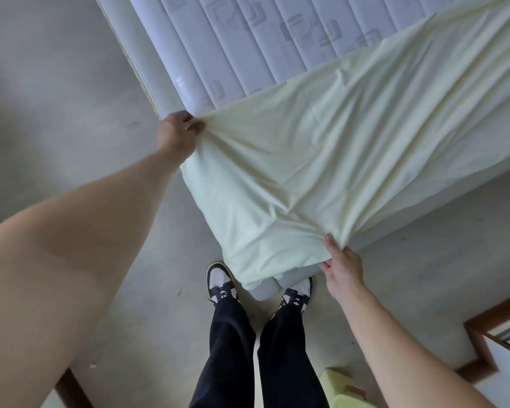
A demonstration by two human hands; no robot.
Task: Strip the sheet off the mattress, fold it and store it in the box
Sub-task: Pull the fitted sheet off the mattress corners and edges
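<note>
Head view: left hand [175, 132] bunching sheet [321, 160] at mattress [218, 54] edge, right hand [340, 265] pinching hem at near corner. Sheet covering near end. Risk: hem snagging under corner, tearing.

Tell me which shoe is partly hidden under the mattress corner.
The right shoe: the mattress corner with the sheet covers its toe. The left shoe shows whole beside the corner.
</note>
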